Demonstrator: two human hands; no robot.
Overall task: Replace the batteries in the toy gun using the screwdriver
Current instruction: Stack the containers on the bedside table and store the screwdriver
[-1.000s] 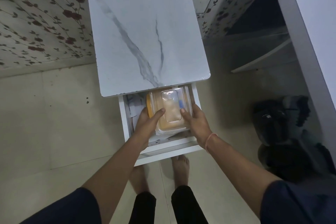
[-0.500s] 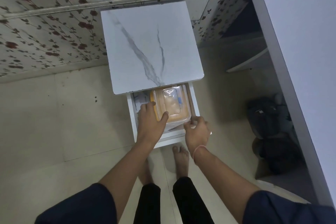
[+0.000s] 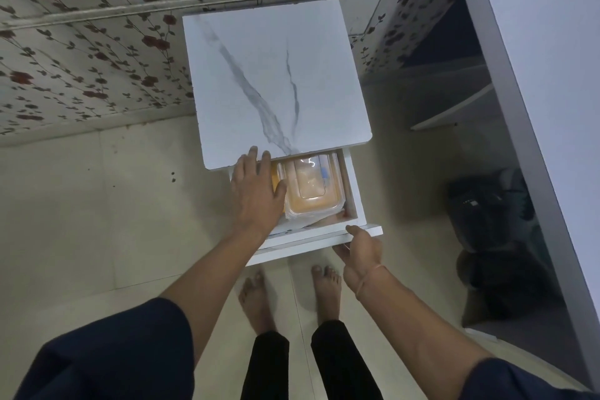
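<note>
Both my arms reach forward and down. My left hand [image 3: 256, 191] lies palm down, fingers straight, thumb out sideways. My right hand [image 3: 360, 251], nearer me, pinches the drawer front [image 3: 305, 238], thumb on top, fingers curled beneath.

Far end of the clear container [image 3: 311, 191] slips under the marble top [image 3: 276, 74], out of sight, and through its lid there's only an orange blur with a speck of blue. The left hand [image 3: 256, 191] covers the left side of the drawer [image 3: 302, 238]. Fingers of the right hand [image 3: 362, 251] vanish beneath its front. The dark heap [image 3: 487, 204] at the right is too dim to name.
</note>
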